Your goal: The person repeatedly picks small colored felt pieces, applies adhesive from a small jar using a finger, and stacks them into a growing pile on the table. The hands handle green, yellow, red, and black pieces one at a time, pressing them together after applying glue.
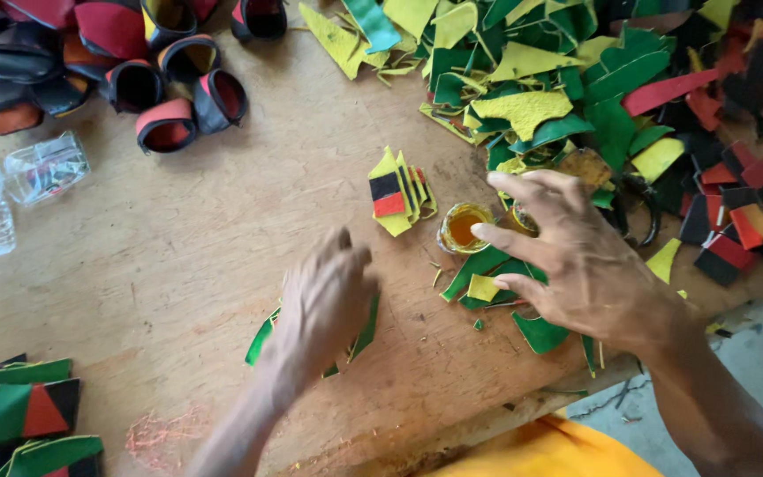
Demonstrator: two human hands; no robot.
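Head view: a small jar (463, 227) of amber liquid is touched by the spread fingers of the right hand (580, 256). A green piece (262, 337) is pressed flat under the open left hand (324, 309); two clear bottles (11, 185) are seen far left.

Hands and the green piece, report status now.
Left hand flat, pressing green piece to wooden table. Right hand spread, empty, fingertips at the small glue pot. Green scraps lie under the right hand.

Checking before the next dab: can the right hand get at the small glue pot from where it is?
Probably yes. The right hand hovers spread just right of the small glue pot, its forefinger tip almost at the rim. The pot is open on top and nothing lies between them.
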